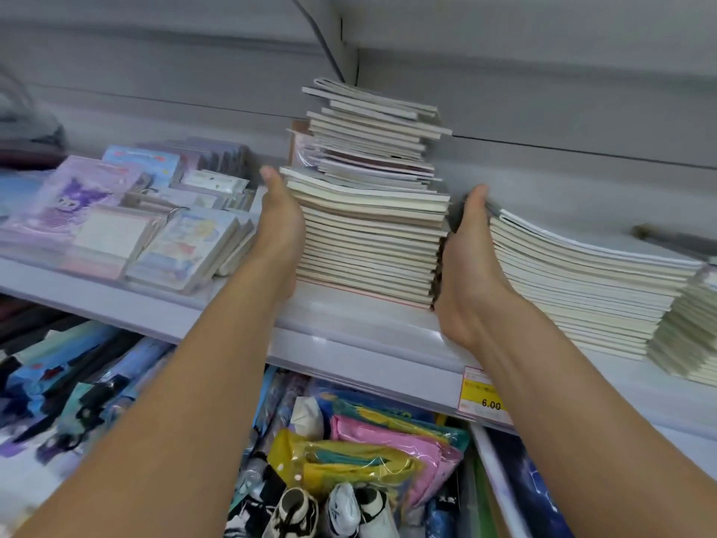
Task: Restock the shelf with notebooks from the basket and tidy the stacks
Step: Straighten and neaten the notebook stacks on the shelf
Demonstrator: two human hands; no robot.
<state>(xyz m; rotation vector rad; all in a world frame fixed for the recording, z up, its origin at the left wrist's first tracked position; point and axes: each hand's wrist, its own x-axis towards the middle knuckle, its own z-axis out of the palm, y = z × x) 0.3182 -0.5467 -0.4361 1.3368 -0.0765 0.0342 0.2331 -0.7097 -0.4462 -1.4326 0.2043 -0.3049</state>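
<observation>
While flat hands (374, 250) flank it, tall notebook stack (368, 211), uneven, cream-edged

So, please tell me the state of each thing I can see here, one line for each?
Tall middle stack of cream-edged notebooks: upright, upper part uneven and shifted, pressed between both hands.
Lower right stack of cream-edged notebooks: lying flat, top sagging.
Left hand: flat against the tall stack's left side.
Right hand: flat against its right side.
Yellow price label: fixed on the white shelf edge.
</observation>
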